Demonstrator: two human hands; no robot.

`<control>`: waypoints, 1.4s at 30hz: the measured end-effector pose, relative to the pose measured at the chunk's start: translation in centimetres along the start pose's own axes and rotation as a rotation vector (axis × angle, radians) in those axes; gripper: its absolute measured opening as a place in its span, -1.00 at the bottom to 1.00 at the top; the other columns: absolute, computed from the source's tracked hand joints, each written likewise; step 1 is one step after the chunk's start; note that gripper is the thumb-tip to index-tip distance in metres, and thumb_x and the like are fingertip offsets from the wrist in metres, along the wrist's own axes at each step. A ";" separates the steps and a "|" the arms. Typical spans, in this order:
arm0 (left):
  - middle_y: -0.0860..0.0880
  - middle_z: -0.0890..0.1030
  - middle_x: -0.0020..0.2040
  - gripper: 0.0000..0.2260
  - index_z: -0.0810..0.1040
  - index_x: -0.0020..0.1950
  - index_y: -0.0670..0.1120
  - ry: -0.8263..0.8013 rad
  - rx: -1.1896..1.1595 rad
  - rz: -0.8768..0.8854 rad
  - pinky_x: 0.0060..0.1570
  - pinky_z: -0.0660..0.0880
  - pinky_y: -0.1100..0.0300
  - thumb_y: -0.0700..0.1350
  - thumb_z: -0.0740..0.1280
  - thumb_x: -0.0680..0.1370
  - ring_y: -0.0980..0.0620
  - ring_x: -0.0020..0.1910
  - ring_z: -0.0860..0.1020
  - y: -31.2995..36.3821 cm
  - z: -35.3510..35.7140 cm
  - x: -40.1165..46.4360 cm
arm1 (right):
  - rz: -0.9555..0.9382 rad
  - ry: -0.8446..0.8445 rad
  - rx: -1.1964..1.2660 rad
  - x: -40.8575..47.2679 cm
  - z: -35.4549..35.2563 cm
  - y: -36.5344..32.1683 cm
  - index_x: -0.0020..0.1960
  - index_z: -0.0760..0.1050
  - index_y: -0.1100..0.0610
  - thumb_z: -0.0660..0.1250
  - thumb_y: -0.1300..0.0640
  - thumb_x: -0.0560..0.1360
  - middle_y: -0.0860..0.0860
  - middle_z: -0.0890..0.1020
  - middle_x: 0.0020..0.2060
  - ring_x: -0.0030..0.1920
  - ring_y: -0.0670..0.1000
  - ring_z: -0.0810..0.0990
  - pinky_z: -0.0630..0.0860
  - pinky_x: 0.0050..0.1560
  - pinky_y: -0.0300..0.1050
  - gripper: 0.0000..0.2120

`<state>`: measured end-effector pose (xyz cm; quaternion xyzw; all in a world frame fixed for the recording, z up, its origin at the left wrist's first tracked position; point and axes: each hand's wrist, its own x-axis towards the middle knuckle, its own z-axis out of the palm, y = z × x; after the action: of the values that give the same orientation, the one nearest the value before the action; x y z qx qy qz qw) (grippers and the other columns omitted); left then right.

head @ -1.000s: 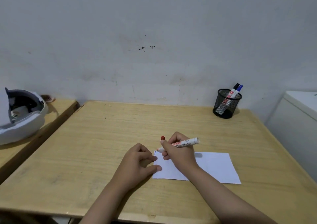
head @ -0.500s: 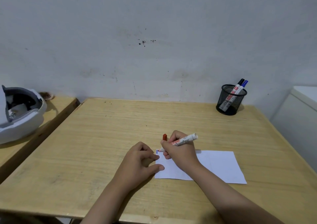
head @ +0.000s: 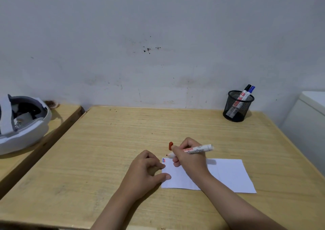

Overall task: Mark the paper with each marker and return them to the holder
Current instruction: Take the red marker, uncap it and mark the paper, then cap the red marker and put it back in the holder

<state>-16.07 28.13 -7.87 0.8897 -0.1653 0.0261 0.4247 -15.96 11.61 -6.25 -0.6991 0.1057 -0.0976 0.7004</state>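
Observation:
A white sheet of paper (head: 226,175) lies on the wooden table (head: 109,141). Its top left corner carries a short blue mark and a red mark (head: 164,160). My right hand (head: 189,156) holds an uncapped red marker (head: 197,149), tip pointing left just above that corner. The red cap (head: 170,145) sticks up by my right fingers; whether it stands on the table or is held I cannot tell. My left hand (head: 149,170) rests on the paper's left edge, fingers curled, thumb on the sheet. A black mesh holder (head: 236,107) at the back right holds a black-capped and a blue-capped marker (head: 246,93).
A white and grey headset (head: 21,122) sits on a lower wooden table at the left. A white cabinet (head: 309,117) stands beside the table's right edge. A pale wall runs behind the table.
A red mark has appeared beside the blue one at the paper's corner. The marker tip has lifted slightly off the sheet. My left hand stays put.

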 end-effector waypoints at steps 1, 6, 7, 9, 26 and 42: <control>0.08 0.54 -0.13 -0.79 0.67 -0.21 0.07 -0.013 -0.017 -0.014 -0.19 0.41 0.42 0.04 0.57 0.21 0.17 -0.13 0.54 0.1 -0.1 0.2 | -0.012 0.045 0.058 0.0 -0.2 0.0 -0.29 0.41 0.28 0.43 0.26 0.41 0.12 0.63 -0.46 -0.47 -0.02 0.62 0.57 -0.42 -0.10 -0.78; 0.04 0.60 -0.22 -0.87 0.56 -0.32 -0.03 -0.021 0.032 -0.068 -0.26 0.51 0.27 -0.02 0.46 0.34 0.16 -0.27 0.56 1.9 -0.8 2.3 | -0.018 0.177 0.311 0.5 -1.0 -0.7 -0.21 0.47 0.27 0.44 0.24 0.41 0.12 0.66 -0.35 -0.34 -0.01 0.65 0.62 -0.27 -0.14 -0.84; 0.05 0.60 -0.23 -0.87 0.54 -0.30 -0.04 -0.005 0.044 -0.063 -0.27 0.52 0.28 -0.04 0.43 0.38 0.16 -0.27 0.57 2.3 -0.7 3.0 | -0.018 0.187 0.357 0.6 -1.3 -1.0 -0.19 0.47 0.27 0.42 0.27 0.42 0.14 0.64 -0.33 -0.32 -0.01 0.65 0.61 -0.26 -0.18 -0.87; 0.06 0.59 -0.16 -0.92 0.53 -0.19 -0.04 0.027 0.038 -0.030 -0.30 0.48 0.31 -0.06 0.40 0.43 0.15 -0.24 0.57 3.1 -0.5 4.3 | -0.025 0.199 0.423 0.6 -2.0 -1.7 -0.17 0.48 0.28 0.39 0.32 0.42 0.17 0.62 -0.30 -0.31 0.01 0.64 0.60 -0.26 -0.21 -0.91; -0.13 0.64 -0.26 -0.91 0.62 -0.13 -0.20 -0.200 -0.766 -0.161 -0.13 0.59 0.20 -0.33 0.42 0.40 0.02 -0.26 0.63 8.1 -0.4 5.4 | -0.207 0.013 0.132 -4.2 -9.1 -4.8 -0.19 0.66 0.13 0.46 0.31 0.37 0.08 0.65 -0.41 -0.46 0.03 0.55 0.51 -0.49 -0.10 -0.90; -0.11 0.68 -0.28 -0.89 0.66 -0.17 -0.19 -0.238 -0.834 -0.100 -0.19 0.60 0.27 -0.29 0.46 0.32 0.02 -0.26 0.64 10.3 -0.6 1.7 | -0.247 -0.133 0.098 -5.8 -8.9 -5.9 -0.19 0.65 0.17 0.51 0.18 0.28 0.07 0.61 -0.44 -0.46 -0.01 0.53 0.52 -0.48 -0.11 -0.88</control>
<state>-17.68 22.13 0.55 0.6458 -0.1660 -0.1662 0.7264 -23.99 4.66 -0.24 -0.6766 -0.0327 -0.1415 0.7219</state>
